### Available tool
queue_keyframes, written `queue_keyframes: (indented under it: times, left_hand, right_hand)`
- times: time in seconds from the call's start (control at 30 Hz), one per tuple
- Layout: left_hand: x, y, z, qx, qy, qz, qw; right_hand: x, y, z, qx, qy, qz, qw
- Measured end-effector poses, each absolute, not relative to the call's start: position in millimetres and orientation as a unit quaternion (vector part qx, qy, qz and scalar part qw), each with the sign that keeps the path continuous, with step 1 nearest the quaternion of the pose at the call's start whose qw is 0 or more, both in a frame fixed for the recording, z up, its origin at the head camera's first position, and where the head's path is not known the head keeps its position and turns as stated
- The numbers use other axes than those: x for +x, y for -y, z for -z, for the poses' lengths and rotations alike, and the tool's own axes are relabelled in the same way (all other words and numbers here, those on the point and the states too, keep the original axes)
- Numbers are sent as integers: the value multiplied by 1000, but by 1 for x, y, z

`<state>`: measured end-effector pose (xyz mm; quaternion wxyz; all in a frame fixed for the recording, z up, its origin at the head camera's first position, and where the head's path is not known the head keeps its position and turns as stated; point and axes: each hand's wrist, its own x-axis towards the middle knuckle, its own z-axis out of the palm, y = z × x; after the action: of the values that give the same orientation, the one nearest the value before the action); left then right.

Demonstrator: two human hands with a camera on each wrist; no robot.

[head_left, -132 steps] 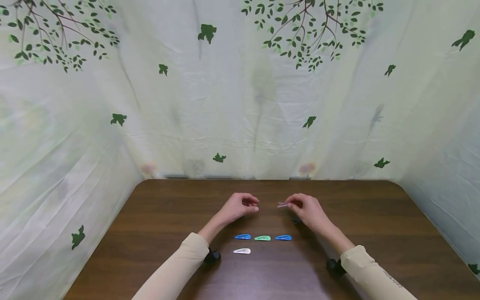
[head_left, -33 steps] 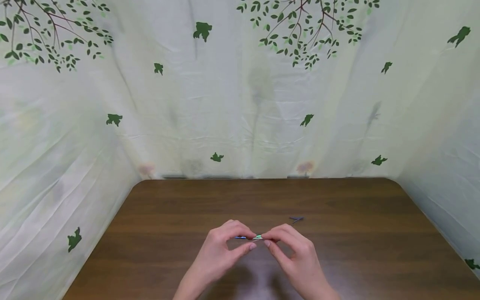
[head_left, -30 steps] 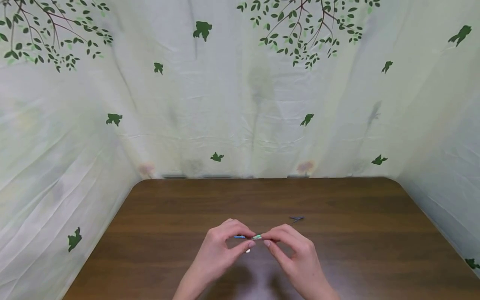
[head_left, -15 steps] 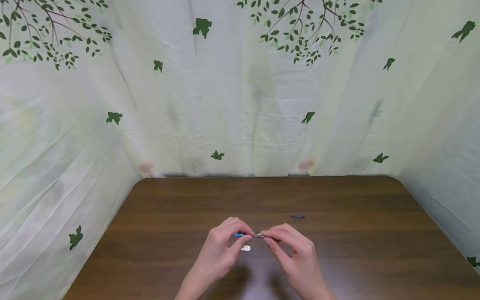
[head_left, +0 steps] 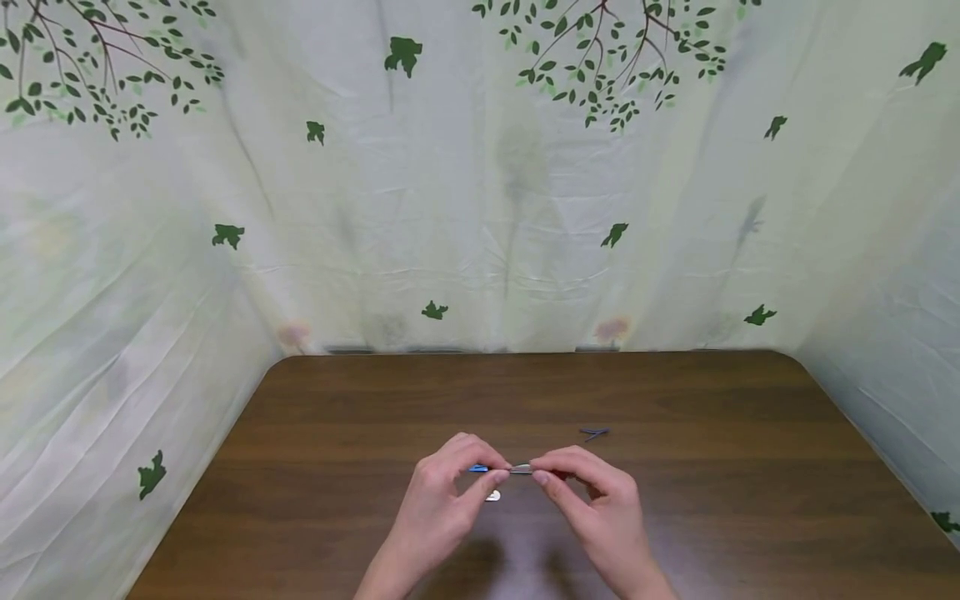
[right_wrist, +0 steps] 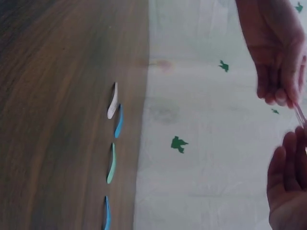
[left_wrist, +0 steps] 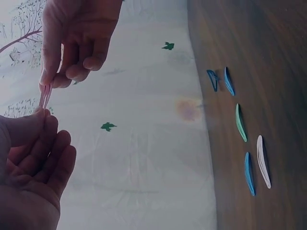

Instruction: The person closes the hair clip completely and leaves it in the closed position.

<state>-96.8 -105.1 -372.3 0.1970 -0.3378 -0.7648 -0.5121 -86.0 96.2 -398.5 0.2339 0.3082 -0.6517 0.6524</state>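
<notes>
I see my left hand (head_left: 442,492) and right hand (head_left: 600,500) raised low in the centre of the head view, each pinching one end of a pink hair clip (left_wrist: 45,95). My worry is the grip — only fingertips hold it, so if it snaps or slips it could drop among the clips (left_wrist: 240,122) lying on the table (head_left: 712,467) below.

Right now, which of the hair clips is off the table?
The pale pink clip, pinched at its ends between the left hand and right hand. The blue, green and white clips all lie flat on the table.
</notes>
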Motion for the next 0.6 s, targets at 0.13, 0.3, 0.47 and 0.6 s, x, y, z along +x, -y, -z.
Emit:
queue_keyframes:
  times: [0.13,0.3,0.47,0.6]
  left_hand:
    - [-97,107,374,-335,755,545,143]
    - [-99,110,378,-334,733,590,51]
    - [-102,111,379,-332,737,585,63]
    - [-103,111,378,-327,756,556,110]
  right_hand:
    - [-85,-100,395,302,659,-671,157]
    - [-85,-103,393,293,663,-683,91]
    - [-84,-102,392,214,666,-713,36]
    - [-82,-99,389,110,653,-749,-19]
